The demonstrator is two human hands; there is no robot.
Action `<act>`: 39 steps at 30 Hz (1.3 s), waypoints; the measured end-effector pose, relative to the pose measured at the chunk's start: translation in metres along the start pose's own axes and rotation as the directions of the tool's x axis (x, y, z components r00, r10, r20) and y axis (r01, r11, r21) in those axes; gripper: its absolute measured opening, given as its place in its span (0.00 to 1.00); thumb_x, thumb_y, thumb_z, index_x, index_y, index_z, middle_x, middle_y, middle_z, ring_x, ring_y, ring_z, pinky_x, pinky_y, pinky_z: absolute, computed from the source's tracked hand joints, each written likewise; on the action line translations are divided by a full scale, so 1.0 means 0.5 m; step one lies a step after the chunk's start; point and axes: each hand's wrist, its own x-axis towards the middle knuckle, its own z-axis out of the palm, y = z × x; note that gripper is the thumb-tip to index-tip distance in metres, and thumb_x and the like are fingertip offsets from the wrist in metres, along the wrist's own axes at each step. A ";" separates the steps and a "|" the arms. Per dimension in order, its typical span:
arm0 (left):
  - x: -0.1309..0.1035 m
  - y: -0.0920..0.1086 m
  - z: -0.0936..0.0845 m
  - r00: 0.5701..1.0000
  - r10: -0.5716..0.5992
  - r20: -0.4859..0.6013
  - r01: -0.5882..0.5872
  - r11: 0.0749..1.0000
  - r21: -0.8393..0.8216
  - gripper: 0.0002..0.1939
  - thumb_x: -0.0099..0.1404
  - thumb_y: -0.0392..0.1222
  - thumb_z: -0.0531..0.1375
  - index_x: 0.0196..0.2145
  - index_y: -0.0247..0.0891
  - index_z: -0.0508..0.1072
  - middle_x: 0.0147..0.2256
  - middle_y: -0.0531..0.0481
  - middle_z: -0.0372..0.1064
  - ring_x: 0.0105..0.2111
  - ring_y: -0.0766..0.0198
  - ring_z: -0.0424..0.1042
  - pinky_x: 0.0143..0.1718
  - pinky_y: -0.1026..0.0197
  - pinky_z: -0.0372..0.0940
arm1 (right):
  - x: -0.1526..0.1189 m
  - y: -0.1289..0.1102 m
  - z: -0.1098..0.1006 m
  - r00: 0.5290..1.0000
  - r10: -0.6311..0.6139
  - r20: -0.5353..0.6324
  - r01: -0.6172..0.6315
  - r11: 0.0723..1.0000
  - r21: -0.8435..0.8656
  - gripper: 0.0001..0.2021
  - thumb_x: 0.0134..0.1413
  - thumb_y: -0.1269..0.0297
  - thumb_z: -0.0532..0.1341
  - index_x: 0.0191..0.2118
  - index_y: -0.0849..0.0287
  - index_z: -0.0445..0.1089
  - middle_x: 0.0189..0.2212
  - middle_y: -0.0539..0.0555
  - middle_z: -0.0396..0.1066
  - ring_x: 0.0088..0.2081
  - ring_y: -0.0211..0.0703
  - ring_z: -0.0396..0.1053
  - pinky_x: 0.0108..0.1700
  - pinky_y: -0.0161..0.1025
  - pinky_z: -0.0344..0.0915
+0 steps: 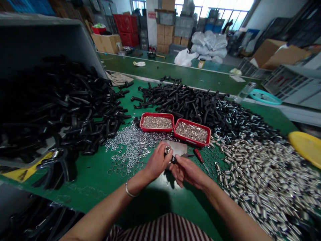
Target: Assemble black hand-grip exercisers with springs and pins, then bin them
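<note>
My left hand (158, 160) is closed around a small part with a silver metal sleeve (167, 149) at its top end. Close beside it, my right hand (187, 170) pinches the black end (173, 160) of what looks like the same part; the fingers hide most of it. Both hands are over a flat metal plate (179, 147) on the green table. A red-handled screwdriver (199, 155) lies just right of the plate. Beyond the hands stand two red trays, one with tiny metal pieces (156, 122), the other with small pins (192, 132).
Loose nuts (135, 142) and thin rings (122, 168) spread to the left. Silver sleeves (265, 180) heap on the right, with black-and-silver screws (240, 117) behind them. Black handles (185, 100) pile at the back and fill a tipped grey bin (85, 36). A yellow lid (306, 147) lies far right.
</note>
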 end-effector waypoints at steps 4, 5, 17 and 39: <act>0.000 -0.007 0.014 0.966 -0.257 -0.020 0.253 0.958 -0.135 0.12 0.72 0.50 0.49 0.37 0.40 0.64 0.33 0.50 0.66 0.33 0.60 0.68 0.39 0.58 0.64 | 0.000 -0.012 0.005 0.868 -0.419 -0.267 0.254 0.835 -0.488 0.17 0.57 0.51 0.64 0.47 0.56 0.67 0.39 0.56 0.72 0.39 0.47 0.71 0.46 0.47 0.69; -0.003 -0.010 0.019 0.946 -0.323 -0.030 0.314 0.935 -0.164 0.14 0.73 0.51 0.48 0.37 0.40 0.64 0.31 0.51 0.66 0.31 0.61 0.67 0.36 0.58 0.64 | 0.001 -0.010 0.008 0.822 -0.489 -0.294 0.264 0.783 -0.563 0.16 0.56 0.54 0.66 0.45 0.56 0.68 0.40 0.56 0.72 0.41 0.48 0.70 0.48 0.48 0.68; 0.049 -0.059 0.018 0.948 -0.065 0.313 -0.013 0.971 0.240 0.10 0.72 0.44 0.49 0.38 0.39 0.65 0.39 0.46 0.67 0.41 0.58 0.68 0.46 0.56 0.64 | 0.009 0.030 -0.009 0.950 -0.101 -0.295 0.047 0.982 -0.184 0.17 0.56 0.49 0.64 0.40 0.57 0.63 0.25 0.46 0.69 0.19 0.34 0.61 0.19 0.31 0.56; 0.360 -0.018 0.151 0.829 -0.103 0.549 -0.315 0.726 0.612 0.07 0.58 0.27 0.60 0.31 0.32 0.78 0.37 0.35 0.77 0.44 0.47 0.75 0.50 0.49 0.62 | -0.185 0.111 -0.129 0.912 -0.260 -0.317 -0.190 0.417 -0.889 0.15 0.64 0.65 0.55 0.54 0.59 0.67 0.46 0.63 0.71 0.49 0.55 0.69 0.52 0.52 0.66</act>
